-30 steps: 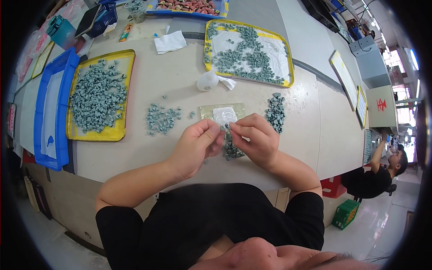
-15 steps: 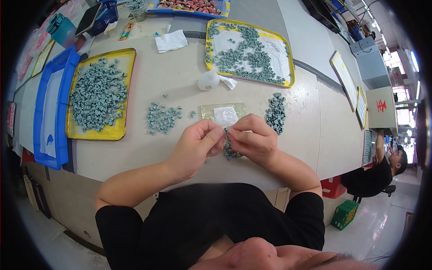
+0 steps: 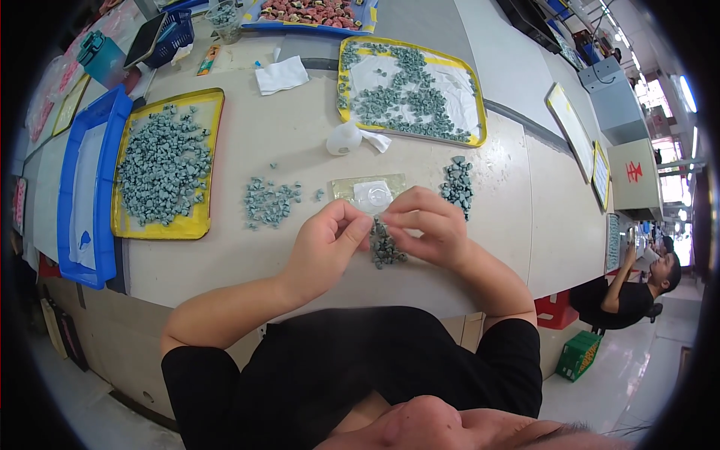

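Note:
My left hand (image 3: 330,241) is closed, thumb and forefinger pinched at a small grey-green piece that the fingertips mostly cover. Close beside those fingertips, my right hand (image 3: 431,229) has its fingers loosely curled, thumb and forefinger a little apart. Under and between the hands lies a small pile of grey-green pieces (image 3: 386,253). Just beyond the fingertips, a clear round disc sits on a white patch of a yellowish pad (image 3: 345,189). Loose pieces (image 3: 268,202) are scattered left of my left hand, and a darker heap (image 3: 457,187) lies right of the pad.
A yellow-edged tray (image 3: 196,227) full of pieces stands left, beside a blue bin (image 3: 103,274). Farther off are a white squeeze bottle (image 3: 343,139), a folded tissue (image 3: 282,75) and a paper-lined tray (image 3: 480,120) of pieces. A co-worker (image 3: 630,300) sits at far right.
My right hand has drawn slightly away from my left fingertips and its fingers have loosened, showing more of the pile below. My left hand keeps its pinch. The whole view has shifted slightly.

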Demonstrator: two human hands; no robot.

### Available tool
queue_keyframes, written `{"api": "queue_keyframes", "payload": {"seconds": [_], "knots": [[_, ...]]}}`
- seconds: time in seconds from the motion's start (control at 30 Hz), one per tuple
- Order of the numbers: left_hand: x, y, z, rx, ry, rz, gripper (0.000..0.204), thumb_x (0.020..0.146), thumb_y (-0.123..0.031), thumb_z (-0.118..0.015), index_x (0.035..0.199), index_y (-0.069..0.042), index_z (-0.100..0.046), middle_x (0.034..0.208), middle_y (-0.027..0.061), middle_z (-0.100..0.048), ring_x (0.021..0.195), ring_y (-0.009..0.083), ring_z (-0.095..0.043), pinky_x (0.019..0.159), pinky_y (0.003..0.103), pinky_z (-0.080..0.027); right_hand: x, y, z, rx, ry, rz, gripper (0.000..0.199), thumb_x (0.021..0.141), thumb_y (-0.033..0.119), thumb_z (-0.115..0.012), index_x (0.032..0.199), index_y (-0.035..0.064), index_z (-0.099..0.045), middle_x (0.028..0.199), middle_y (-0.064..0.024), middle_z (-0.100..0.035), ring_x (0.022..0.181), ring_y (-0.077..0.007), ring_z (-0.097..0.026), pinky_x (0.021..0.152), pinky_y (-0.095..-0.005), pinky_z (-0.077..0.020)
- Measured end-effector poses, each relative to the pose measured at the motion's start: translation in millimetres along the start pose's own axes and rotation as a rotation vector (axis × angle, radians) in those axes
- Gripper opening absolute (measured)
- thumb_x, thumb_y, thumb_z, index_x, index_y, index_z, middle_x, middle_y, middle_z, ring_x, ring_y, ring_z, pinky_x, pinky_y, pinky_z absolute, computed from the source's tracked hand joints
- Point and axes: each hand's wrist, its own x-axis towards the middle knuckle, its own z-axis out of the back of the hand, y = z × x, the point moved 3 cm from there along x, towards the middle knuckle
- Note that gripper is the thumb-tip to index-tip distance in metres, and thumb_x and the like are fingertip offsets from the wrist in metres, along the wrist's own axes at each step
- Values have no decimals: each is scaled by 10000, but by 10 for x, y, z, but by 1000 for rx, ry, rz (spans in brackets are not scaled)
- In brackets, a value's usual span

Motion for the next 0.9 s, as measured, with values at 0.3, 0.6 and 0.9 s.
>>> {"api": "queue_keyframes", "payload": {"seconds": [0.3,0.6,0.9], "knots": [[25,9,39,22,-7,23,154,934,-182,-522,901,-33,-507,740,6,-538,659,57,-458,611,204,-390,-167,-561,623,-683,9,-537,138,805,18,-583,928,-1,-641,951,-137,-634,834,-301,-609,748,-341,-492],[82,6,15,28,-26,25,144,929,-173,-529,911,-31,-513,752,10,-547,679,56,-472,625,200,-397,-235,-759,557,-750,90,-737,144,803,61,-595,933,4,-622,890,-149,-611,873,-304,-584,789,-366,-469],[124,43,-33,65,-23,30,142,926,-173,-532,915,-32,-514,757,9,-547,694,58,-490,637,199,-408,-293,-724,595,-818,120,-756,153,813,71,-585,954,16,-605,903,-152,-604,886,-301,-582,784,-364,-467]]}}
